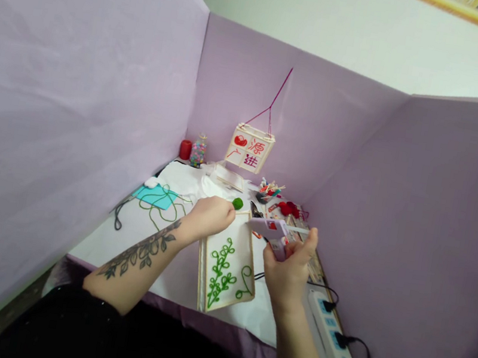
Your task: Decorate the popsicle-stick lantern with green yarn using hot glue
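My left hand [214, 216] is closed at the far edge of a white panel box [232, 265] with wooden stick edging, which sits tilted in front of me. Green yarn loops [220, 273] form a leafy branch on its face, and a curl lies near its right edge. In my right hand [290, 272] is a pale purple hot glue gun [276, 246], its nozzle pointing left towards the box's top right corner. A white glue stick [301, 230] sticks out behind it. A small green yarn ball [237, 203] lies just beyond my left fist.
A decorated lantern [250, 149] hangs by a cord at the back. Green yarn lies over blue sheets [156, 195] on the left. A jar of colourful beads [198, 151], red yarn [288, 209] and a cup of sticks [266, 194] stand behind. A power strip [334, 336] with cables lies right.
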`<state>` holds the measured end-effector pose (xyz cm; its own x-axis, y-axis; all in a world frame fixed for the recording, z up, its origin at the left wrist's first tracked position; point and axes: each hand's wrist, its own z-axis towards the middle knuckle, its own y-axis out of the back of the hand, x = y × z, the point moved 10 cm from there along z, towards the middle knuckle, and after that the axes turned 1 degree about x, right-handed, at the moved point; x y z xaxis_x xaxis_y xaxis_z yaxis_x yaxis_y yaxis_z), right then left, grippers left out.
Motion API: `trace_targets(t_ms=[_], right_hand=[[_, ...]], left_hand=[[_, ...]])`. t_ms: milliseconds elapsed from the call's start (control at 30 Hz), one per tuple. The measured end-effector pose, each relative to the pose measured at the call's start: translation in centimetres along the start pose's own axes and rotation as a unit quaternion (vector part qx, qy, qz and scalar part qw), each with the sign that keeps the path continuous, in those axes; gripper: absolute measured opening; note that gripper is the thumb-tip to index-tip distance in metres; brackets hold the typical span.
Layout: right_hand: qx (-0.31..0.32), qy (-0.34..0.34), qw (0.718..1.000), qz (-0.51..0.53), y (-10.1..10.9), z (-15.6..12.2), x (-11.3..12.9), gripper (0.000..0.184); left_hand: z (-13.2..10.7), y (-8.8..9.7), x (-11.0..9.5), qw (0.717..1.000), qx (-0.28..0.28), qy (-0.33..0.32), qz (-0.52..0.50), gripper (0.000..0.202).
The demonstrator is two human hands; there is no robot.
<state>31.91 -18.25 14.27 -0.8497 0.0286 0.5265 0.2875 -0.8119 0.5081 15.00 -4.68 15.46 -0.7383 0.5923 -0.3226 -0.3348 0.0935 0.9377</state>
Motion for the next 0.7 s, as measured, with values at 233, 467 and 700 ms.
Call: trace_targets(t_ms=[233, 467, 700], right_hand=[[-0.02, 0.042, 0.998, -0.029, 0.4, -0.1, 0.7, 0.093], [-0.123, 0.254, 0.951, -0.125, 1.8, -1.6, 3.6, 0.091], [-0.076, -0.056, 0.988, 0.125, 3.2, 0.2, -5.1, 0.12]], left_hand=[[-0.2, 0.1, -0.2, 1.0, 0.003, 0.005, 0.009, 0.039], [-0.2, 0.2, -0.4, 1.0, 0.01, 0.013, 0.008, 0.039], [-0.2, 0.9, -0.3, 1.0, 0.0, -0.002, -0.005, 0.038]])
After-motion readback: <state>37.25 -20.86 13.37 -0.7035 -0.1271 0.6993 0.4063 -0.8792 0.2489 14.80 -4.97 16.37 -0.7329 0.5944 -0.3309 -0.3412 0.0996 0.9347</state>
